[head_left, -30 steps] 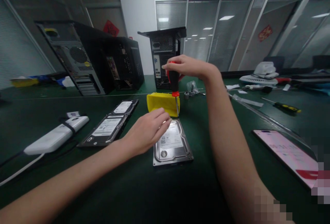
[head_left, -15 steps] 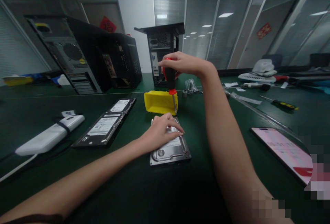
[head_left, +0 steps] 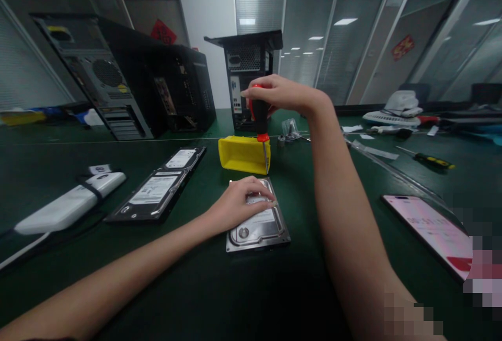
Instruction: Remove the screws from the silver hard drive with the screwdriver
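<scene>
A silver hard drive with a white label lies flat on the green table in front of me. My left hand rests over its upper part, fingers bent and pressing it to the table. Above the drive's far end, my right hand is wrapped round the handle of a red and black screwdriver. The shaft points down, with its tip at the drive's far right corner; whether it sits in a screw is too small to tell. Just behind the drive stands a yellow plastic tray, tipped on its side.
Two more hard drives lie end to end on the left, beside a white power strip. Computer cases stand at the back. On the right are a phone, a yellow-black screwdriver and a clear plastic bag.
My left hand has shifted slightly toward me and its fingers have drawn in a little on the drive. The right hand and screwdriver keep nearly the same place.
</scene>
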`<act>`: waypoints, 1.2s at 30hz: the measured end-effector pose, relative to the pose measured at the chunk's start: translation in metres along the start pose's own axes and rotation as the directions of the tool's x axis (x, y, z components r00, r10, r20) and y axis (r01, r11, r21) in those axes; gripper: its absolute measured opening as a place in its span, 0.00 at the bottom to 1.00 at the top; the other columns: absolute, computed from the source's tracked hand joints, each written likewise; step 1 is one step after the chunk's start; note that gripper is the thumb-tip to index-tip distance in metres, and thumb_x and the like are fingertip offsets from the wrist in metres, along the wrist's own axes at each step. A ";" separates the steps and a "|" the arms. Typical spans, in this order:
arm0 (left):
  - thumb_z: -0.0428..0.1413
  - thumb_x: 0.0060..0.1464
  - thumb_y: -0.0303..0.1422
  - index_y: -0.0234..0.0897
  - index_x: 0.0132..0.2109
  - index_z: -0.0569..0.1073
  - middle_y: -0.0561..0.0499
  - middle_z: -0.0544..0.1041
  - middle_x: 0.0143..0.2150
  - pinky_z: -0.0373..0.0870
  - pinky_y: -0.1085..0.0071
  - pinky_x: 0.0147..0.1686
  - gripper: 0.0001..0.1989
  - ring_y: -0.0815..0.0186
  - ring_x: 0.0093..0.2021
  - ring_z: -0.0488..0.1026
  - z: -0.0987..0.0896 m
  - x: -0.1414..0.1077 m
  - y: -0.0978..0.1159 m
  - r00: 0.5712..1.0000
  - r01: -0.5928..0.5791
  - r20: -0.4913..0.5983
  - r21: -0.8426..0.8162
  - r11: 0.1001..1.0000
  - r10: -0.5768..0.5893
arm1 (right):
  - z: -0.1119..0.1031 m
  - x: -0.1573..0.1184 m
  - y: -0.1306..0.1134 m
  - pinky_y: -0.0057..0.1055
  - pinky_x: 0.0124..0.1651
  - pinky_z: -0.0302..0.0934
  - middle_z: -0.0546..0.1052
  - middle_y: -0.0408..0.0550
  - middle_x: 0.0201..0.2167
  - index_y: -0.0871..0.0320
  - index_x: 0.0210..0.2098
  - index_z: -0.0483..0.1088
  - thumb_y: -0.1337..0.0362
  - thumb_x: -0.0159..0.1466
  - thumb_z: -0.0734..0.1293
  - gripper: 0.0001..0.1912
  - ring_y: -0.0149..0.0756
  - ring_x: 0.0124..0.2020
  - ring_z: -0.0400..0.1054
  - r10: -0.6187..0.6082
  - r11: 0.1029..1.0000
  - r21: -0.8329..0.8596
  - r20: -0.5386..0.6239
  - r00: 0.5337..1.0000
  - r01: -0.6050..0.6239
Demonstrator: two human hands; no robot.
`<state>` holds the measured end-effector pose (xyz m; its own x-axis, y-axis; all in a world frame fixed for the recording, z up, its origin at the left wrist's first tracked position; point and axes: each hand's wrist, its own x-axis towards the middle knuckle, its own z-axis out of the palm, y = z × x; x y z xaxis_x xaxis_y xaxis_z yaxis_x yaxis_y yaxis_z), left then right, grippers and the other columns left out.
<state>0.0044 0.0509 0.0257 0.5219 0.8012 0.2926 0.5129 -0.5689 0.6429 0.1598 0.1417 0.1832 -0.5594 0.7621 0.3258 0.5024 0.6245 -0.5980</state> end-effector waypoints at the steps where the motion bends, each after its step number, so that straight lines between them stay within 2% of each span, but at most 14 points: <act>1: 0.60 0.59 0.35 0.38 0.42 0.81 0.48 0.77 0.44 0.67 0.64 0.47 0.08 0.62 0.45 0.74 -0.003 0.000 -0.001 1.000 0.003 0.011 -0.025 1.000 -0.003 | 0.000 0.000 0.000 0.20 0.29 0.63 0.73 0.47 0.31 0.59 0.32 0.67 0.59 0.67 0.62 0.11 0.28 0.30 0.68 -0.003 1.000 0.001 0.001 1.000 0.003; 4: 0.58 0.60 0.34 0.37 0.43 0.80 0.48 0.79 0.44 0.68 0.66 0.46 0.09 0.63 0.44 0.74 -0.013 0.002 -0.004 0.998 0.027 0.059 -0.071 0.997 -0.023 | 0.000 0.001 0.002 0.19 0.29 0.64 0.74 0.47 0.32 0.59 0.32 0.68 0.59 0.67 0.62 0.11 0.28 0.32 0.69 -0.007 1.000 0.009 0.003 1.000 0.007; 8: 0.58 0.60 0.32 0.37 0.44 0.81 0.48 0.79 0.44 0.69 0.68 0.44 0.08 0.64 0.45 0.75 -0.022 0.001 -0.005 0.996 0.030 0.084 -0.012 0.999 -0.029 | 0.000 0.002 0.002 0.20 0.29 0.63 0.74 0.46 0.31 0.59 0.32 0.68 0.59 0.67 0.62 0.11 0.28 0.31 0.69 0.004 1.000 0.015 -0.015 1.000 -0.004; 16: 0.60 0.59 0.33 0.37 0.42 0.81 0.50 0.79 0.41 0.69 0.70 0.42 0.07 0.66 0.41 0.76 -0.022 -0.006 0.002 0.991 -0.128 0.060 0.101 0.987 0.123 | 0.001 0.001 0.002 0.20 0.29 0.64 0.73 0.45 0.28 0.60 0.32 0.68 0.61 0.67 0.63 0.11 0.27 0.29 0.69 0.007 1.000 0.017 -0.031 1.000 -0.006; 21: 0.58 0.62 0.33 0.37 0.45 0.80 0.48 0.79 0.43 0.71 0.69 0.44 0.08 0.65 0.43 0.76 -0.023 -0.007 0.003 0.973 -0.222 0.111 0.219 0.950 0.202 | 0.000 0.001 0.004 0.20 0.28 0.64 0.74 0.45 0.30 0.59 0.31 0.68 0.60 0.68 0.62 0.11 0.27 0.29 0.69 -0.006 1.000 0.023 -0.027 1.000 0.007; 24: 0.55 0.64 0.32 0.36 0.46 0.79 0.47 0.79 0.43 0.72 0.69 0.42 0.09 0.64 0.43 0.76 -0.019 -0.008 0.003 0.946 -0.324 0.127 0.374 0.869 0.297 | 0.000 0.001 0.003 0.20 0.28 0.64 0.74 0.45 0.31 0.59 0.31 0.67 0.60 0.68 0.62 0.11 0.26 0.29 0.69 0.000 1.000 0.009 -0.027 1.000 0.000; 27: 0.53 0.65 0.31 0.35 0.44 0.79 0.47 0.79 0.40 0.71 0.69 0.38 0.10 0.63 0.39 0.75 -0.014 -0.009 0.003 0.895 -0.426 0.134 0.535 0.729 0.425 | -0.001 0.001 0.002 0.20 0.29 0.65 0.75 0.46 0.32 0.59 0.32 0.67 0.61 0.68 0.62 0.10 0.27 0.30 0.69 0.004 1.000 0.005 -0.014 1.000 -0.004; 29: 0.52 0.66 0.31 0.35 0.43 0.79 0.47 0.79 0.39 0.70 0.69 0.35 0.10 0.63 0.38 0.74 -0.012 -0.010 0.004 0.861 -0.462 0.144 0.622 0.632 0.487 | 0.000 0.001 0.002 0.21 0.30 0.65 0.75 0.46 0.32 0.59 0.32 0.67 0.61 0.68 0.62 0.10 0.27 0.30 0.69 -0.001 1.000 0.010 -0.010 1.000 0.001; 31: 0.51 0.66 0.30 0.34 0.41 0.78 0.47 0.78 0.38 0.69 0.69 0.34 0.11 0.63 0.37 0.74 -0.010 -0.010 0.005 0.845 -0.467 0.151 0.674 0.572 0.512 | 0.000 0.002 0.002 0.21 0.30 0.65 0.74 0.46 0.31 0.59 0.32 0.67 0.60 0.68 0.62 0.10 0.27 0.30 0.69 -0.002 1.000 0.012 -0.012 1.000 0.003; 33: 0.51 0.66 0.30 0.34 0.40 0.78 0.47 0.78 0.38 0.69 0.69 0.35 0.11 0.63 0.37 0.73 -0.008 -0.008 0.006 0.859 -0.446 0.148 0.688 0.572 0.491 | 0.001 0.002 0.003 0.22 0.31 0.65 0.74 0.46 0.31 0.59 0.32 0.68 0.60 0.68 0.63 0.10 0.27 0.30 0.69 -0.008 1.000 0.016 -0.012 1.000 0.008; 36: 0.51 0.66 0.33 0.34 0.41 0.78 0.46 0.78 0.39 0.70 0.67 0.39 0.12 0.62 0.39 0.74 -0.006 -0.003 0.008 0.912 -0.369 0.110 0.638 0.676 0.394 | 0.002 0.003 0.003 0.23 0.31 0.65 0.74 0.46 0.30 0.60 0.32 0.68 0.61 0.67 0.64 0.10 0.28 0.29 0.68 -0.014 0.999 0.032 -0.020 1.000 0.015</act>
<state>0.0027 0.0450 0.0337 0.7536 0.4863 0.4423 0.5887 -0.7986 -0.1250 0.1586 0.1453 0.1806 -0.5531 0.7564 0.3493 0.4728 0.6302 -0.6159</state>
